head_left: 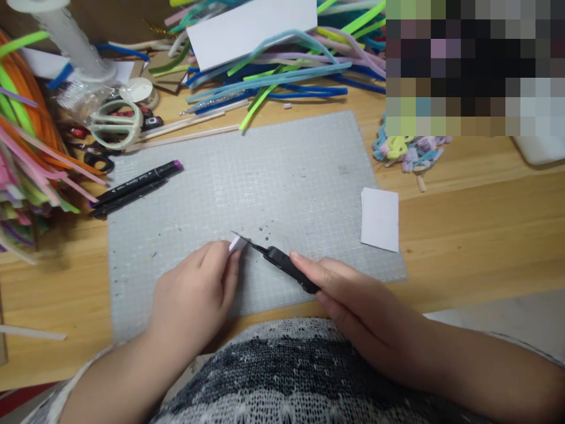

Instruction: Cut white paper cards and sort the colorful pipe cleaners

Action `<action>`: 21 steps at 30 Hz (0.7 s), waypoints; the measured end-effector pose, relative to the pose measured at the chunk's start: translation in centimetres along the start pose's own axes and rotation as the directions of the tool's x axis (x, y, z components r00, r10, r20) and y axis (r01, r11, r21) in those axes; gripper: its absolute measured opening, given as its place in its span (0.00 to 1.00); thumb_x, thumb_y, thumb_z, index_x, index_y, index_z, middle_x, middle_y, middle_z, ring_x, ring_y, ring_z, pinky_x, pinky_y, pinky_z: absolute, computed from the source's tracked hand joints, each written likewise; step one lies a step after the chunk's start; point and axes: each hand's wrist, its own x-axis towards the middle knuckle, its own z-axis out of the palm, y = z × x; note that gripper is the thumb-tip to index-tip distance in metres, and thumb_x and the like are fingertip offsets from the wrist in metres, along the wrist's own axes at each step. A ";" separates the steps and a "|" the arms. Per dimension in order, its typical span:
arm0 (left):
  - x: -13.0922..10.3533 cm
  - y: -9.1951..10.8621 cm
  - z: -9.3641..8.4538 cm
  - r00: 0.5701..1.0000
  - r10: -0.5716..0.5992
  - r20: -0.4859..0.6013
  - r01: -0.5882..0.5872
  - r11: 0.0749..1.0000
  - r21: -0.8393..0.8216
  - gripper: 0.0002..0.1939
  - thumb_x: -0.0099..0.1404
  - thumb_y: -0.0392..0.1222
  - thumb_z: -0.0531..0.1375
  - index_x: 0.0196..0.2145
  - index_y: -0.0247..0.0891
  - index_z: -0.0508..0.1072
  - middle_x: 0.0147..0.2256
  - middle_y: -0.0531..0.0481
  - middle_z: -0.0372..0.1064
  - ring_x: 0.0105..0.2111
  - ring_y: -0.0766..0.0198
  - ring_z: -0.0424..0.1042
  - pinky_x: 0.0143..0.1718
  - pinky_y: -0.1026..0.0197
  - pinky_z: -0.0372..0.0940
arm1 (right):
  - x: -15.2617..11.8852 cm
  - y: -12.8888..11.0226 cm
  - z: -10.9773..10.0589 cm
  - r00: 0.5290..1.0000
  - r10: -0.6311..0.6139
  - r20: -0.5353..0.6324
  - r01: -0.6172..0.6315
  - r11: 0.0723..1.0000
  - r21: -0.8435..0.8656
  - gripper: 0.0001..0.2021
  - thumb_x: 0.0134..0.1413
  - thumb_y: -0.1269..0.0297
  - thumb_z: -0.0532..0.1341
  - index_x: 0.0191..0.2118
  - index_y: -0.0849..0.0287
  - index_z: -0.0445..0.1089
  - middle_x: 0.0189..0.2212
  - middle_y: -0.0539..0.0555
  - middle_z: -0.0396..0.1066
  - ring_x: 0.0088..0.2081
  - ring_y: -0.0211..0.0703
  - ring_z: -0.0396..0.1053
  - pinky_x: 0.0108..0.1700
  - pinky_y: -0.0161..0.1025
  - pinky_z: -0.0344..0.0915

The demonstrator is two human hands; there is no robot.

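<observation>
My left hand (196, 291) pinches a small white piece (237, 242) between thumb and fingers, low over the grey cutting mat (247, 176). My right hand (348, 288) is closed round the rear of a black craft knife (289, 268). Its thin blade points up and left and lies at the top edge of the white piece; whether it cuts in cannot be told. Most of the piece is hidden by my left fingers. Small dark crumbs are scattered on the mat just beyond the blade.
A white card square (380, 219) lies on the mat's right edge. Two dark markers (136, 187) rest at the upper left, near a pale green tape ring (116, 124). Pipe cleaners (282, 65) and a white sheet (253, 29) fill the back; more bundles stand at left.
</observation>
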 end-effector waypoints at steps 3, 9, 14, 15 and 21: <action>0.0 0.0 0.0 1.000 0.001 0.003 -0.001 1.000 0.001 0.12 0.67 0.45 0.50 0.27 0.41 0.60 0.21 0.52 0.60 0.20 0.64 0.59 0.21 0.62 0.46 | 0.0 0.0 0.0 1.000 0.008 0.005 -0.008 1.000 0.005 0.29 0.63 0.70 0.48 0.67 0.49 0.42 0.52 0.58 0.65 0.50 0.47 0.66 0.53 0.48 0.65; 0.0 -0.1 0.1 1.000 0.013 0.010 -0.013 1.000 0.006 0.12 0.68 0.45 0.50 0.27 0.40 0.61 0.21 0.52 0.61 0.21 0.64 0.60 0.21 0.62 0.47 | 0.0 -0.3 -0.2 1.000 0.017 0.020 -0.017 1.000 -0.021 0.29 0.62 0.71 0.48 0.67 0.51 0.42 0.50 0.59 0.66 0.48 0.46 0.68 0.51 0.45 0.67; 0.0 0.0 -0.1 1.000 -0.002 0.031 0.001 0.999 0.033 0.12 0.68 0.45 0.50 0.29 0.39 0.63 0.23 0.51 0.64 0.22 0.64 0.62 0.22 0.63 0.49 | 0.2 -1.0 -0.2 0.999 0.018 0.041 -0.013 0.993 -0.121 0.29 0.61 0.72 0.47 0.67 0.56 0.42 0.53 0.61 0.65 0.44 0.46 0.70 0.48 0.46 0.69; 0.0 0.0 -0.1 0.999 -0.005 0.035 0.004 0.999 0.041 0.12 0.68 0.45 0.50 0.29 0.39 0.63 0.23 0.51 0.65 0.22 0.64 0.63 0.22 0.63 0.49 | 0.2 -1.1 -0.2 0.999 0.017 0.040 -0.011 0.990 -0.139 0.29 0.61 0.72 0.47 0.67 0.56 0.42 0.53 0.62 0.64 0.43 0.46 0.71 0.47 0.46 0.70; 0.0 0.0 -0.1 1.000 0.005 0.021 -0.006 0.998 0.064 0.13 0.68 0.45 0.50 0.27 0.39 0.62 0.22 0.52 0.63 0.20 0.65 0.61 0.21 0.63 0.47 | 0.3 -0.9 -0.2 1.000 -0.006 -0.006 0.006 0.994 -0.111 0.29 0.62 0.71 0.47 0.67 0.59 0.41 0.52 0.62 0.65 0.44 0.45 0.71 0.47 0.44 0.70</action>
